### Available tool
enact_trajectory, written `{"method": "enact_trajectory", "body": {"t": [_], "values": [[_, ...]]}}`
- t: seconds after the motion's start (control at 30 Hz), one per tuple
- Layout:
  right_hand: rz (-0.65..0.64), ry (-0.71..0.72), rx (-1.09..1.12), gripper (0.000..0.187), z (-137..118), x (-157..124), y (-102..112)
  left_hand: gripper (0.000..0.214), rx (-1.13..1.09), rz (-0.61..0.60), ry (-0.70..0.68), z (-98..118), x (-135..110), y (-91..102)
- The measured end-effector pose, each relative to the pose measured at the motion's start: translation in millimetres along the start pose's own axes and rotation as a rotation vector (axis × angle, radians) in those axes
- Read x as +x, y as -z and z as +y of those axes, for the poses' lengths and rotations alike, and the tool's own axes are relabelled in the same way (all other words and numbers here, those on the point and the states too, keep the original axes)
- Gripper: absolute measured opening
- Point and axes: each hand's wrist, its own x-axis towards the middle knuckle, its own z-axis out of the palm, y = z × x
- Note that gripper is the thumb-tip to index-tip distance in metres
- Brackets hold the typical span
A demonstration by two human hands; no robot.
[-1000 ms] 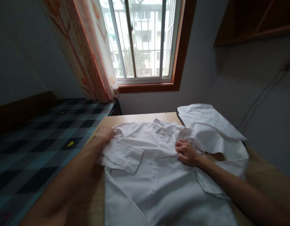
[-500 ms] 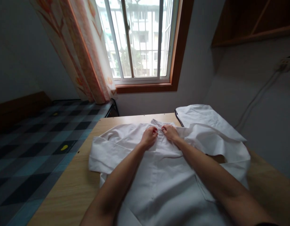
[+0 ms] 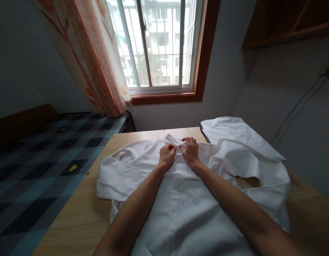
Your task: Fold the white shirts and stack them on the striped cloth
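A white short-sleeved shirt (image 3: 180, 206) lies front up on a light wooden table (image 3: 73, 217), its collar toward the window. My left hand (image 3: 167, 156) and my right hand (image 3: 189, 150) meet at the collar, both with fingers curled and pinching the cloth near the top button. One sleeve (image 3: 113, 174) spreads flat to the left. The other sleeve (image 3: 260, 167) lies rumpled to the right.
A second white garment (image 3: 228, 129) lies at the table's far right, by the wall. A bed with a dark checked cover (image 3: 41, 156) stands to the left. Beyond the table are a window (image 3: 156, 46) and an orange-patterned curtain (image 3: 92, 57). A wooden shelf (image 3: 287, 25) hangs upper right.
A second ago my left hand was at the left sleeve and my right hand lower on the shirt front. Both moved up to the collar and now pinch it. The left sleeve lies flatter.
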Motion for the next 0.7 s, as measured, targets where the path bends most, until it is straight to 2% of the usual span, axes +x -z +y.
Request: {"method": "enact_trajectory", "body": {"t": [0.17,0.33,0.47,0.6,0.7], "values": [[0.115,-0.032,0.064,0.025,3.4,-11.0,9.4,0.009,-0.198,0.040,0.008,-8.2,0.7,-9.0],[0.012,0.105,0.121,0.020,-2.1,-17.1,12.4,0.008,-0.279,0.048,0.005,-9.4,-1.9,-8.4],[-0.074,0.019,0.321,0.011,-1.1,-15.8,3.0,0.006,-0.294,0.023,-0.039,-2.2,-8.1,-5.9],[-0.087,-0.067,0.580,0.015,8.6,-11.3,-6.6,0.007,-0.260,-0.012,-0.085,2.9,-13.5,-4.0],[-0.106,-0.075,0.648,0.017,11.4,-10.9,-9.0,0.006,-0.258,-0.015,-0.107,3.3,-14.6,-3.0]]}}
